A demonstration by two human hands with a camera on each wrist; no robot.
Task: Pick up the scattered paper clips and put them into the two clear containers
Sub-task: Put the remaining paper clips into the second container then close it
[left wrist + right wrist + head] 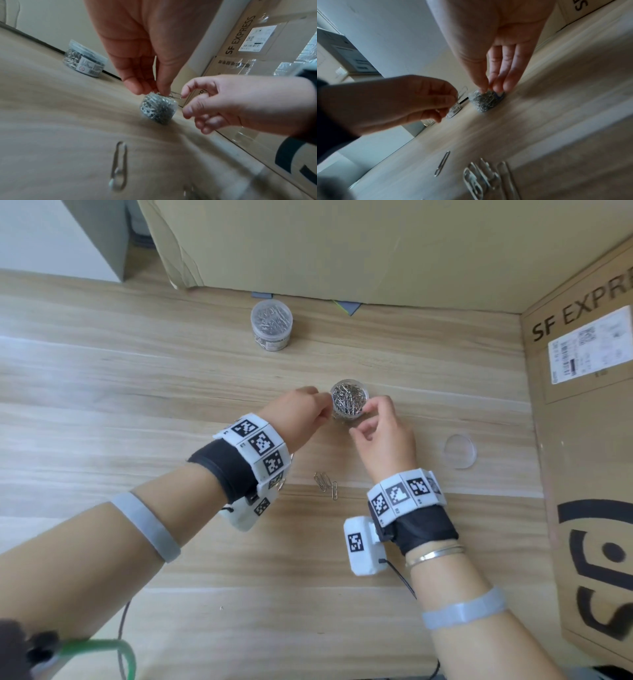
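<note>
An open clear container (349,401), heaped with silver paper clips, stands mid-table. My left hand (322,402) is at its left rim and pinches one paper clip (174,94) between thumb and fingers, just over the opening. My right hand (368,419) is at the right rim, thumb and index finger curled against the container's top edge. A few loose paper clips (325,485) lie on the wood between my wrists, and they show up close in the right wrist view (481,178). A second container (271,325), lidded and filled with clips, stands farther back.
A clear round lid (460,450) lies to the right of my right hand. A tall "SF EXPRESS" cardboard box (582,392) walls the right side, and another box (342,248) stands along the back. One more clip (119,166) lies near my left wrist.
</note>
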